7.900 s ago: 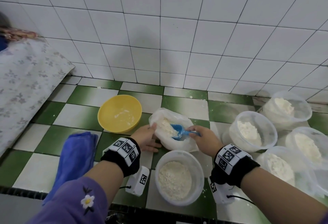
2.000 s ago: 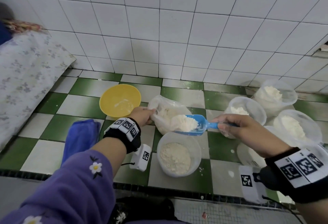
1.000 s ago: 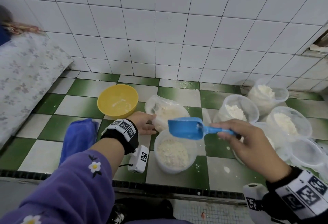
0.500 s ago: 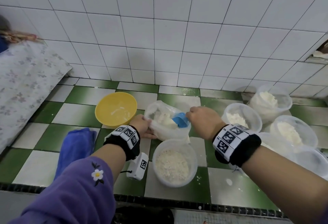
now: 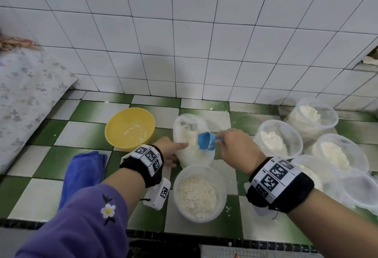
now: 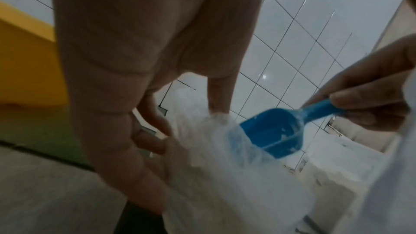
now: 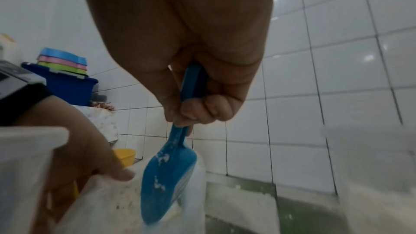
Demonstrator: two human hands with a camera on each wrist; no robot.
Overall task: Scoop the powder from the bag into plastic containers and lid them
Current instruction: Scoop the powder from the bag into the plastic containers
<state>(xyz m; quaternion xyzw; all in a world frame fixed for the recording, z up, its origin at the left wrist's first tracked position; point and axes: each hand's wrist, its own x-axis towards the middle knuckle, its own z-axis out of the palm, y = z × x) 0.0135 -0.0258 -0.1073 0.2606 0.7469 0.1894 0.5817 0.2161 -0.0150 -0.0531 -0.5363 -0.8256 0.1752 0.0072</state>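
Right grip [image 5: 233, 145] curls round powder-dusted blue scoop [image 5: 206, 141]; left grip [image 5: 170, 151] pinches clear bag [image 5: 190, 155].

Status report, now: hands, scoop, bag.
Left hand holds bag open. Right hand grips blue scoop, dipping into powder. Container part-filled, unlidded. Nothing in the way.

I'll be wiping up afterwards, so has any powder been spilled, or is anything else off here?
Yes: white powder specks dot the tiled counter beside the near container. Nothing has tipped over.

Glossy wall tiles [image 5: 190, 57], plastic scoop [image 5: 206, 141]
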